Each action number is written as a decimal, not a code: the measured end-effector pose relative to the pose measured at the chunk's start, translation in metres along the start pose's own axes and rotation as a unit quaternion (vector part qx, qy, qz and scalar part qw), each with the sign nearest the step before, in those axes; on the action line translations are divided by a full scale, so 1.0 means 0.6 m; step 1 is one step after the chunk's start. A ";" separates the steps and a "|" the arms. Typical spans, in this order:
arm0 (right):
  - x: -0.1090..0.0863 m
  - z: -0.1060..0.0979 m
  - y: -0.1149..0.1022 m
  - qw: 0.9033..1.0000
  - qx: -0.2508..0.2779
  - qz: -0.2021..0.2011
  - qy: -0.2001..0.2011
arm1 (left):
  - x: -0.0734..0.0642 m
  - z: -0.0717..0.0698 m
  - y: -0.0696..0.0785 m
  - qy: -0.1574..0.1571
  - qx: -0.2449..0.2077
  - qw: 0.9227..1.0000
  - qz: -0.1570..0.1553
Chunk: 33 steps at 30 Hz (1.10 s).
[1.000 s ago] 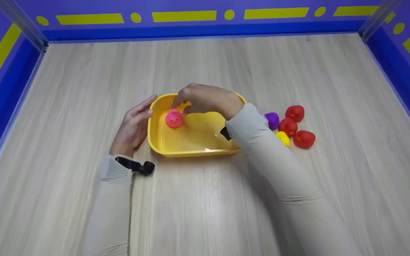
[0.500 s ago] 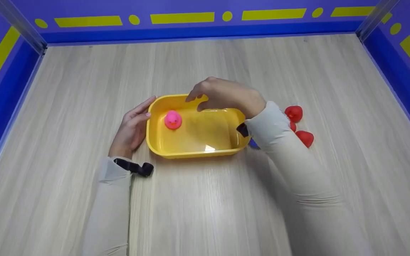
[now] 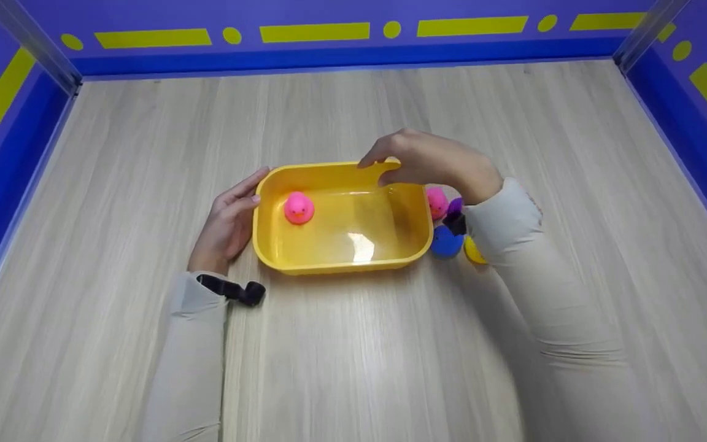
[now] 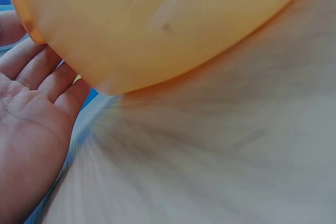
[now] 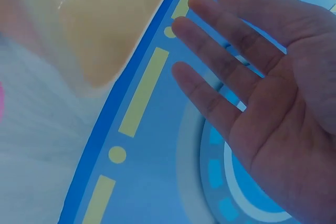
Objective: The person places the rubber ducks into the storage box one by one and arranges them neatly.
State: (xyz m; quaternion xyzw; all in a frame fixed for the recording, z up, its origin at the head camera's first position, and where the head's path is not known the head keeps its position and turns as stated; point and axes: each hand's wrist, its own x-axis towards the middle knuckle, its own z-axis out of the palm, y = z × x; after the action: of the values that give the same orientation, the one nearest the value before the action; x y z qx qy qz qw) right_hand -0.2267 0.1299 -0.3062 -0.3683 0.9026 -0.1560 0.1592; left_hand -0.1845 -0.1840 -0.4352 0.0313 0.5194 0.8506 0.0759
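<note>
One pink toy duck sits left in the yellow tub; my left hand touches its left rim, fingers straight; my right hand hovers, fingers released.

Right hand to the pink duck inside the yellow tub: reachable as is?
Likely yes: the right hand looks empty, the yellow tub has no lid, and nothing covers the pink duck.

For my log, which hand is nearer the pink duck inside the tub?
Left: the left hand touches the tub left of the duck; the right hand hovers farther to its right.
</note>
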 end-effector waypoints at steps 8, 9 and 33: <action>-0.035 -0.005 0.028 1.000 -0.009 0.024 0.010 | 0.002 0.002 0.000 -0.004 -0.006 1.000 -0.001; -0.040 -0.006 0.031 0.999 -0.010 0.029 0.011 | 0.003 0.001 0.000 -0.005 -0.007 1.000 -0.001; -0.104 0.012 0.094 0.990 0.031 0.134 -0.027 | -0.001 0.000 0.000 0.003 -0.008 1.000 -0.004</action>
State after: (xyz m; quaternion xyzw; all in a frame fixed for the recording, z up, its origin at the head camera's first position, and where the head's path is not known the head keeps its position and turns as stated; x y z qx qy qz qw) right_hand -0.2164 0.2116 -0.3242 -0.2427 0.9340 -0.1516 0.2141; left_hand -0.1841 -0.1840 -0.4348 0.0264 0.5127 0.8546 0.0777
